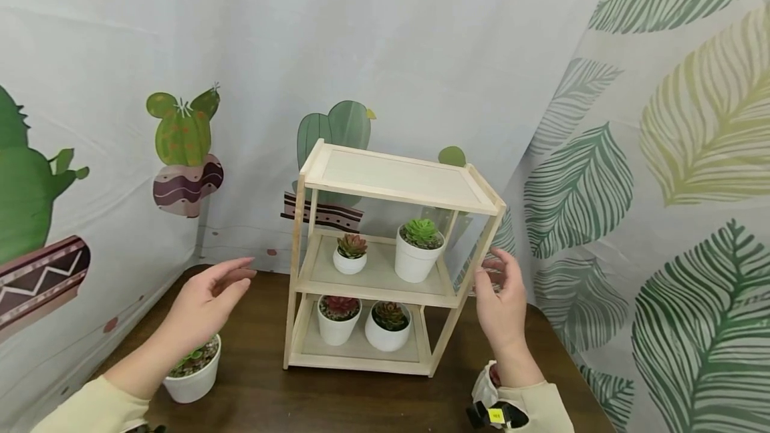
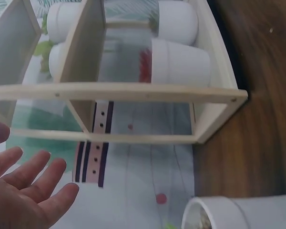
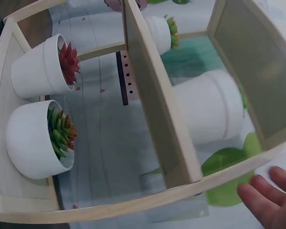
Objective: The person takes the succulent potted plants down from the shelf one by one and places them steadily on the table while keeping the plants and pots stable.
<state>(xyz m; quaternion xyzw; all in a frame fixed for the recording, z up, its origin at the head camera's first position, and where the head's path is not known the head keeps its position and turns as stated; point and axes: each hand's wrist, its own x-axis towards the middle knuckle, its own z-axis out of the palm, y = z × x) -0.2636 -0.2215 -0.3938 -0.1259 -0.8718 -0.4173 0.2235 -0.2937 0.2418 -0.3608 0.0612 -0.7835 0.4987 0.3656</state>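
On the table (image 1: 337, 406), the shelf (image 1: 400, 176) stands between my left hand (image 1: 210, 293) and my right hand (image 1: 502, 299), with two pots (image 1: 350, 262) on its middle board (image 1: 379, 277), two other pots (image 1: 388, 336) below, and one more pot (image 1: 195, 383) at left.

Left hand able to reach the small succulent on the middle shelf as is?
Probably yes: the left hand is empty, the front of the shelf unit looks open, and nothing stands before the small succulent.

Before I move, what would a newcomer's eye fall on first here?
Probably the pale wooden shelf on the dark table, mid-picture in the head view, with a bright green succulent at its middle level's right. Then the left grip and right grip, both empty, one at either side of the shelf.
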